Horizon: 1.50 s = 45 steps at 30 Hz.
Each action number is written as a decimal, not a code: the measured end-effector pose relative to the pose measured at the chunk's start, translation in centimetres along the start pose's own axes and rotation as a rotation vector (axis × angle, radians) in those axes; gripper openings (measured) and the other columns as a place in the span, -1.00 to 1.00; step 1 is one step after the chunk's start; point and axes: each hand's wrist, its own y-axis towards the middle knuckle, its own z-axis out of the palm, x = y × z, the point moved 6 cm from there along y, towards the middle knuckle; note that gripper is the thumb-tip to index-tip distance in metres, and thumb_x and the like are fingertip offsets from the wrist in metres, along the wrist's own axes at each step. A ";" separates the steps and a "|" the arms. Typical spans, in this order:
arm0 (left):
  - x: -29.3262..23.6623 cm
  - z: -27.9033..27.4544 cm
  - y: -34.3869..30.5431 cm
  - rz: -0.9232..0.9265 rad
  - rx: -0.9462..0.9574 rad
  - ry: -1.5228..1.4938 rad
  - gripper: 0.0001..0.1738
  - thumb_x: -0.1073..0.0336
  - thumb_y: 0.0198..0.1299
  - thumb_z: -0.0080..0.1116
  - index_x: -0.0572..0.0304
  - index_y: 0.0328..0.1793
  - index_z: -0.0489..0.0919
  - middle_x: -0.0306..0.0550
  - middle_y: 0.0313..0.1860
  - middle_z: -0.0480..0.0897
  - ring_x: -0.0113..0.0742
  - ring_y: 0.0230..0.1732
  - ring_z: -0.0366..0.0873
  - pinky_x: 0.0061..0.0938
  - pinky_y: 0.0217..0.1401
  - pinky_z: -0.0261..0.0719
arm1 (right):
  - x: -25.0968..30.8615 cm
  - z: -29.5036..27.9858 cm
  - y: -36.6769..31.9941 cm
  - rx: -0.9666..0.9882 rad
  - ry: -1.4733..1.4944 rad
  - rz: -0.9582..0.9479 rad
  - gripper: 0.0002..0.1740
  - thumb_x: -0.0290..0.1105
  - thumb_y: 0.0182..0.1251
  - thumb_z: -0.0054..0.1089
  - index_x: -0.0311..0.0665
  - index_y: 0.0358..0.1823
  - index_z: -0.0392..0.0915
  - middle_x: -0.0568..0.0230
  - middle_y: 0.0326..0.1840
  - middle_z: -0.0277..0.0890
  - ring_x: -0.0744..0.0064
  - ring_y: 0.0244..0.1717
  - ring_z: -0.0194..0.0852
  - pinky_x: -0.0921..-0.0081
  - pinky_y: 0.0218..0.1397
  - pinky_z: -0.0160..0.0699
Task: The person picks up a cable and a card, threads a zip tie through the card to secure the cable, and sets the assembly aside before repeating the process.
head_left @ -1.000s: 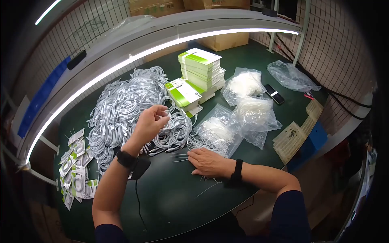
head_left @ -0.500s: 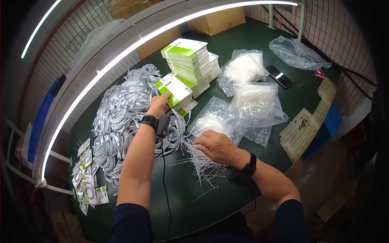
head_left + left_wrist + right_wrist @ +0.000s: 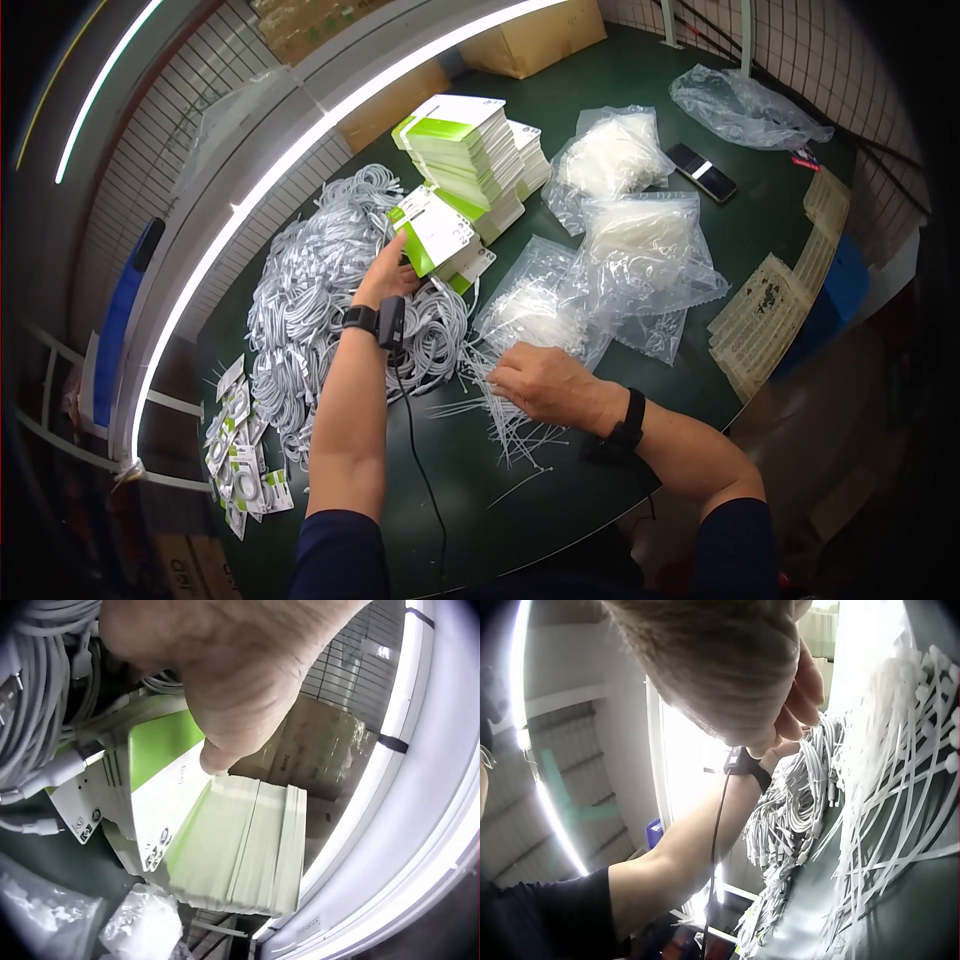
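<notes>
My left hand (image 3: 385, 275) grips a green-and-white packaging card (image 3: 437, 228) by its left edge, thumb over the face. In the left wrist view the card (image 3: 169, 780) is tilted, and the thumb lies at its upper edge, beside a banded stack of cards (image 3: 240, 847). My right hand (image 3: 550, 385) hovers with curled fingers close over loose white cable ties (image 3: 520, 435). In the right wrist view its fingers (image 3: 806, 686) bend down beside the ties (image 3: 889, 750); I cannot tell whether they pinch one.
Coiled grey-white charging cables (image 3: 320, 290) heap up at the left, with packed cable cards (image 3: 245, 465) in front. Tall card stacks (image 3: 460, 150) stand behind the left hand. Bags of cable ties (image 3: 640, 240), a phone (image 3: 703, 172) and a crumpled plastic bag (image 3: 735, 105) lie to the right.
My left hand has moved from above the cables up to the card and taken hold of its edge. The right hand has lifted off the ties, its fingers now curled.
</notes>
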 end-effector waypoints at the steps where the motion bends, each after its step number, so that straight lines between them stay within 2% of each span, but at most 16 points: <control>1: -0.7 1.9 -1.8 0.124 0.086 0.018 -0.23 -0.17 0.39 0.39 0.21 0.51 0.53 0.07 0.29 0.69 -0.08 0.34 0.63 0.03 0.24 0.65 | 0.1 0.4 -0.2 0.004 0.010 -0.006 -0.86 -0.32 0.43 0.38 -0.22 -0.13 0.68 0.20 -0.21 0.61 0.10 -0.10 0.67 0.23 -0.08 0.71; 3: -0.3 4.4 -3.5 0.264 0.188 0.030 -0.22 -0.14 0.37 0.42 0.23 0.53 0.52 0.04 0.27 0.70 -0.07 0.28 0.67 0.01 0.22 0.67 | 0.2 0.6 -0.3 0.006 -0.004 -0.015 -0.86 -0.32 0.42 0.36 -0.21 -0.14 0.66 0.19 -0.21 0.59 0.11 -0.09 0.67 0.23 -0.08 0.72; 5: 0.0 4.7 -2.2 0.402 0.047 0.038 -0.20 -0.04 0.32 0.49 0.27 0.54 0.52 0.03 0.22 0.73 -0.05 0.13 0.73 -0.15 0.19 0.68 | 0.3 0.8 -0.4 0.006 0.011 -0.018 -0.86 -0.32 0.42 0.36 -0.21 -0.14 0.65 0.19 -0.22 0.59 0.10 -0.10 0.67 0.23 -0.08 0.72; 9: 0.3 5.5 -3.5 0.256 -0.098 -0.029 -0.24 0.05 0.28 0.53 0.33 0.49 0.53 0.05 0.14 0.75 -0.07 0.02 0.76 -0.23 0.13 0.70 | -0.3 1.2 -0.5 0.033 0.009 -0.004 -0.86 -0.33 0.42 0.35 -0.22 -0.13 0.65 0.18 -0.22 0.60 0.09 -0.11 0.67 0.23 -0.09 0.71; 14: -0.6 4.3 -1.5 0.334 -0.067 0.143 -0.24 0.02 0.29 0.51 0.41 0.43 0.54 0.13 0.23 0.69 -0.04 0.07 0.73 -0.20 0.11 0.70 | -0.3 1.1 -0.5 0.037 0.008 -0.014 -0.87 -0.35 0.42 0.34 -0.22 -0.13 0.65 0.16 -0.22 0.60 0.07 -0.10 0.68 0.23 -0.09 0.71; 17: -4.5 3.3 -3.7 0.706 -0.755 0.706 -0.16 -0.06 0.29 0.50 0.47 0.46 0.49 0.23 0.33 0.61 -0.01 0.21 0.65 -0.12 0.15 0.68 | -0.4 1.3 -0.5 0.055 -0.005 -0.012 -0.85 -0.35 0.40 0.37 -0.23 -0.12 0.67 0.15 -0.21 0.62 0.06 -0.10 0.69 0.23 -0.09 0.70; 18: -6.1 4.4 -5.4 0.705 -0.756 0.704 -0.16 -0.06 0.29 0.50 0.47 0.46 0.49 0.23 0.33 0.61 -0.01 0.21 0.65 -0.12 0.15 0.68 | -0.4 1.3 -0.5 0.065 -0.011 -0.009 -0.84 -0.35 0.40 0.39 -0.24 -0.11 0.68 0.15 -0.21 0.62 0.05 -0.10 0.69 0.23 -0.08 0.70; 20: -8.8 7.9 -7.4 0.544 -0.271 0.225 -0.08 -0.15 0.29 0.48 0.48 0.49 0.43 0.25 0.48 0.47 0.07 0.38 0.51 -0.09 0.23 0.64 | -0.3 -0.2 0.0 -0.003 0.031 0.013 -0.83 -0.35 0.40 0.40 -0.26 -0.08 0.69 0.15 -0.22 0.63 0.09 -0.14 0.70 0.25 -0.11 0.70; 22: -11.3 10.9 -8.9 0.488 -0.181 0.102 -0.04 -0.17 0.29 0.47 0.42 0.54 0.40 0.22 0.54 0.41 0.11 0.44 0.43 -0.03 0.26 0.63 | -0.2 -3.3 1.3 -0.144 0.107 0.052 -0.80 -0.36 0.42 0.42 -0.29 -0.02 0.71 0.15 -0.23 0.66 0.18 -0.22 0.73 0.30 -0.17 0.70; 26: -13.3 13.6 -7.3 0.395 -0.028 -0.099 0.02 -0.21 0.27 0.49 0.24 0.64 0.33 0.14 0.67 0.24 0.24 0.56 0.28 0.11 0.33 0.59 | -3.3 -11.2 6.4 -0.395 0.613 0.495 -0.71 -0.37 0.60 0.29 -0.41 0.18 0.68 0.29 -0.12 0.76 0.61 -0.17 0.70 0.60 -0.22 0.67; 28: -13.4 14.0 -6.5 0.375 -0.001 -0.157 0.03 -0.22 0.26 0.50 0.19 0.67 0.32 0.12 0.71 0.19 0.28 0.58 0.24 0.15 0.35 0.58 | -5.2 -15.2 11.1 -0.437 0.639 0.537 -0.64 -0.33 0.62 0.27 -0.46 0.25 0.63 0.23 -0.09 0.76 0.58 -0.16 0.72 0.61 -0.17 0.71; 32: -13.8 14.9 -5.4 0.300 0.044 -0.205 0.06 -0.20 0.21 0.56 0.06 0.71 0.30 0.10 0.74 0.15 0.35 0.62 0.18 0.26 0.41 0.53 | -16.7 -19.5 20.9 -0.379 0.003 0.549 -0.34 0.01 0.52 0.38 -0.45 0.33 0.59 0.19 -0.06 0.74 0.42 -0.11 0.72 0.51 -0.05 0.72; 36: -13.3 15.9 -4.8 0.301 0.071 -0.180 0.07 -0.16 0.17 0.61 0.05 0.69 0.33 0.10 0.74 0.16 0.36 0.62 0.18 0.32 0.43 0.51 | -22.9 -19.4 23.3 -0.222 0.148 0.794 -0.15 0.22 0.40 0.43 -0.45 0.34 0.60 0.14 -0.02 0.74 0.32 -0.01 0.70 0.38 0.09 0.69; 40: -13.0 15.3 -3.3 0.347 0.111 -0.043 -0.03 -0.23 0.19 0.59 0.05 0.60 0.43 0.21 0.57 0.33 0.10 0.38 0.44 0.06 0.32 0.70 | -27.2 -15.8 24.5 0.005 0.298 0.860 -0.09 0.33 0.32 0.45 -0.42 0.30 0.66 0.08 0.04 0.75 0.28 0.02 0.68 0.33 0.17 0.64; 43: -13.3 15.3 -2.5 0.338 0.191 -0.115 0.08 -0.11 0.15 0.63 0.20 0.67 0.33 0.26 0.71 0.16 0.39 0.63 0.18 0.20 0.39 0.64 | -27.9 -13.9 26.0 0.141 0.291 0.849 -0.15 0.34 0.29 0.46 -0.36 0.19 0.75 0.08 0.03 0.78 0.30 -0.07 0.69 0.35 0.14 0.64; 45: -13.1 15.2 -2.6 0.324 0.158 -0.143 0.05 -0.07 0.17 0.63 0.26 0.65 0.34 0.28 0.67 0.22 0.36 0.59 0.26 0.17 0.36 0.67 | -28.4 -13.3 26.6 0.147 0.307 0.864 -0.19 0.30 0.27 0.50 -0.38 0.14 0.77 0.06 -0.01 0.79 0.31 -0.15 0.69 0.36 0.01 0.63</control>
